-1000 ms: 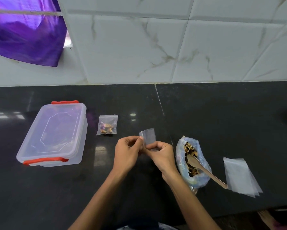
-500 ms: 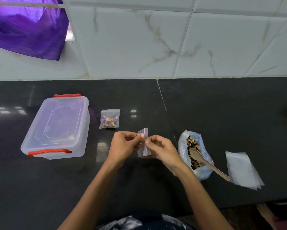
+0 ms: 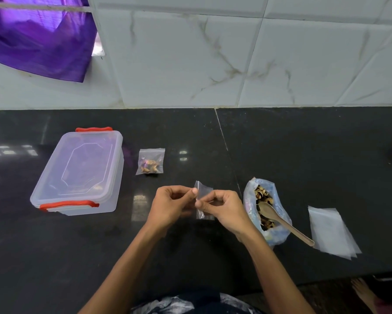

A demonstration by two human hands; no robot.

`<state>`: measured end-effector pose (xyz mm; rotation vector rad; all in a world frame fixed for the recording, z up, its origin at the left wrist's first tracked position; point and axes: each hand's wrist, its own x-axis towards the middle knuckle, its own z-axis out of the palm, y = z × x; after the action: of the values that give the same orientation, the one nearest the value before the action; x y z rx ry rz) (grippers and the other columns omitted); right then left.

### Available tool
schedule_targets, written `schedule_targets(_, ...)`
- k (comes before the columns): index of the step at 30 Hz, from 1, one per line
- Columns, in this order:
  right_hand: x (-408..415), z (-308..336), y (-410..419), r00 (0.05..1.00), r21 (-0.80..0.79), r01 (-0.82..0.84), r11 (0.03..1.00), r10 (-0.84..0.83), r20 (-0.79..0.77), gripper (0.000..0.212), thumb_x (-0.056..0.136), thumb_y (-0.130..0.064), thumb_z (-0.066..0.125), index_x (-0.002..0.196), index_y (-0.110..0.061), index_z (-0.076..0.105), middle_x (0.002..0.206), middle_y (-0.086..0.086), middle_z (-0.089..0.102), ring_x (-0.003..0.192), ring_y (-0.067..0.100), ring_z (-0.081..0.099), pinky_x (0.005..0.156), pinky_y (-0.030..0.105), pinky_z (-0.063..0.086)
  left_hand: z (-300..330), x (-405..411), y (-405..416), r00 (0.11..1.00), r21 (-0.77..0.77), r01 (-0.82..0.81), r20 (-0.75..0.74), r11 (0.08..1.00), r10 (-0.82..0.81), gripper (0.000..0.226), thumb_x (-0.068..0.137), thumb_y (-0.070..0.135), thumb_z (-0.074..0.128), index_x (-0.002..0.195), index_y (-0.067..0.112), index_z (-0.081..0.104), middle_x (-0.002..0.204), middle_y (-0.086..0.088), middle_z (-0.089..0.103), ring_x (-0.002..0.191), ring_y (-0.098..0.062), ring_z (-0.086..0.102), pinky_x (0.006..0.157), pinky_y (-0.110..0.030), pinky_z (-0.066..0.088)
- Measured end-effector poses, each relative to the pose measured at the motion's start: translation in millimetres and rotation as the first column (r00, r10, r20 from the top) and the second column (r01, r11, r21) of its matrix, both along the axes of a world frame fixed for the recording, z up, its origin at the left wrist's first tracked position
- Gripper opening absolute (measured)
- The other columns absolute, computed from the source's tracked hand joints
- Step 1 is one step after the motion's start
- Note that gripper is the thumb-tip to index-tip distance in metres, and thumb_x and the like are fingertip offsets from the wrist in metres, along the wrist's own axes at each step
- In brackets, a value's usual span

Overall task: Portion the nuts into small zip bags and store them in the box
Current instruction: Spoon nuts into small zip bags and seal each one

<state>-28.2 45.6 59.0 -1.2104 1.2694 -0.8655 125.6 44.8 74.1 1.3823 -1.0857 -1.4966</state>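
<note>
Hands meet over the dark countertop (image 3: 303, 141), both pinching one small empty zip bag (image 3: 203, 194) between them. The left hand (image 3: 171, 206) holds the bag's left edge between thumb and forefinger, its other fingers loosely curled; the right hand (image 3: 224, 207) grips the opposite side, fingers curled around the thin plastic (whether the bag's mouth is parted cannot be told). The bag stands roughly upright, raised off the counter.

Just right of the right hand lies the open nut bag (image 3: 249, 200), a pale blue plastic sack with nuts (image 3: 262, 193) showing inside and a wooden spoon (image 3: 281, 219) resting in it, handle pointing away to the right. Farther right of that hand sits a stack of empty zip bags (image 3: 331, 232), flat on the counter.

Beyond the left hand, slightly to its left, lies a filled zip bag (image 3: 150, 162). Well to the left of that hand stands the clear box (image 3: 81, 171), lid on, with red clips at both ends.
</note>
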Motion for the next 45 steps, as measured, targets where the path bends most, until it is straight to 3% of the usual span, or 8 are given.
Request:
schedule_targets(8, 0, 1, 3, 0.998, 0.081, 0.02, 0.997, -0.024, 0.051, 0.026, 0.085, -0.028, 0.066, 0.096, -0.004, 0.067, 0.088, 0.01, 0.073, 0.083, 0.019, 0.071, 0.075, 0.029, 0.058, -3, 1, 4, 0.999, 0.021, 0.036, 0.014, 0.999, -0.036, 0.017, 0.093, 0.011, 0.059, 0.087, 0.001, 0.071, 0.081, -0.016, 0.073, 0.075, -0.027, 0.073, 0.062, -0.029, 0.059)
schedule_targets(14, 2, -1, 0, 0.999, 0.042, 0.028, 0.999, -0.028, 0.016, 0.013, 0.088, -0.024, 0.065, 0.091, -0.012, 0.071, 0.085, 0.005, 0.074, 0.081, 0.016, 0.071, 0.071, 0.026, 0.058, -7, -5, 3, 0.956, -0.132, -0.007, 0.291, 0.991, 0.045, 0.007, 0.077, 0.008, 0.075, 0.071, 0.011, 0.075, 0.07, -0.003, 0.074, 0.068, -0.015, 0.072, 0.064, -0.026, 0.059)
schedule_targets(23, 11, 1, 1, 0.897, -0.144, -0.077, 0.987, 0.005, -0.442, 0.014, 0.097, -0.028, 0.048, 0.092, -0.02, 0.058, 0.087, -0.003, 0.066, 0.078, 0.006, 0.064, 0.071, 0.026, 0.055, -8, -8, 1, 0.911, -0.186, -0.037, 0.397, 0.982, 0.109, 0.014, 0.077, 0.019, 0.074, 0.064, 0.016, 0.071, 0.061, 0.003, 0.071, 0.062, -0.01, 0.069, 0.063, -0.028, 0.058)
schedule_targets(28, 15, -1, 2, 0.828, -0.19, -0.11, 0.976, -0.015, -0.56, 0.014, 0.099, -0.029, 0.043, 0.096, -0.02, 0.054, 0.094, -0.003, 0.062, 0.084, 0.008, 0.061, 0.077, 0.032, 0.054, -8, -9, -1, 0.886, -0.2, -0.029, 0.449, 0.979, 0.118, 0.015, 0.076, 0.019, 0.075, 0.062, 0.018, 0.069, 0.06, 0.003, 0.069, 0.059, -0.008, 0.067, 0.061, -0.028, 0.058)
schedule_targets(32, 16, -1, 1, 0.794, -0.202, -0.109, 0.973, -0.037, -0.607, 0.01, 0.099, -0.028, 0.042, 0.095, -0.022, 0.049, 0.094, -0.005, 0.057, 0.083, 0.006, 0.055, 0.07, 0.019, 0.046, -9, -8, -1, 0.867, -0.203, -0.023, 0.483, 0.979, 0.121, 0.015, 0.077, 0.02, 0.074, 0.064, 0.019, 0.067, 0.06, 0.004, 0.068, 0.058, -0.006, 0.066, 0.06, -0.028, 0.058)
schedule_targets(38, 14, 5, 1, 0.838, -0.189, -0.112, 0.976, -0.009, -0.546, 0.011, 0.1, -0.031, 0.04, 0.093, -0.025, 0.048, 0.087, -0.008, 0.057, 0.074, 0.003, 0.055, 0.059, 0.015, 0.04, -5, -7, -2, 0.852, -0.242, -0.037, 0.499, 0.97, 0.157, 0.014, 0.074, 0.02, 0.076, 0.065, 0.021, 0.066, 0.062, 0.007, 0.067, 0.06, -0.001, 0.065, 0.059, -0.02, 0.055)
schedule_targets(42, 9, 5, 0, 0.948, -0.006, -0.146, 0.989, 0.138, -0.286, 0.016, 0.096, -0.033, 0.051, 0.112, -0.031, 0.052, 0.105, -0.01, 0.062, 0.092, 0.001, 0.063, 0.082, 0.025, 0.054, -7, -3, -1, 0.904, -0.19, -0.09, 0.396, 0.978, 0.16, 0.007, 0.078, 0.013, 0.073, 0.073, 0.014, 0.069, 0.066, 0.001, 0.071, 0.062, -0.007, 0.068, 0.059, -0.02, 0.056)
schedule_targets(45, 9, 2, 2, 0.956, -0.005, -0.161, 0.987, 0.155, -0.25, 0.032, 0.088, -0.029, 0.065, 0.119, -0.03, 0.056, 0.106, -0.012, 0.064, 0.095, -0.002, 0.063, 0.084, 0.023, 0.054, -8, 0, -1, 0.927, -0.149, -0.085, 0.351, 0.985, 0.133, 0.007, 0.083, 0.011, 0.07, 0.076, 0.013, 0.069, 0.066, -0.001, 0.072, 0.061, -0.01, 0.07, 0.058, -0.025, 0.057)
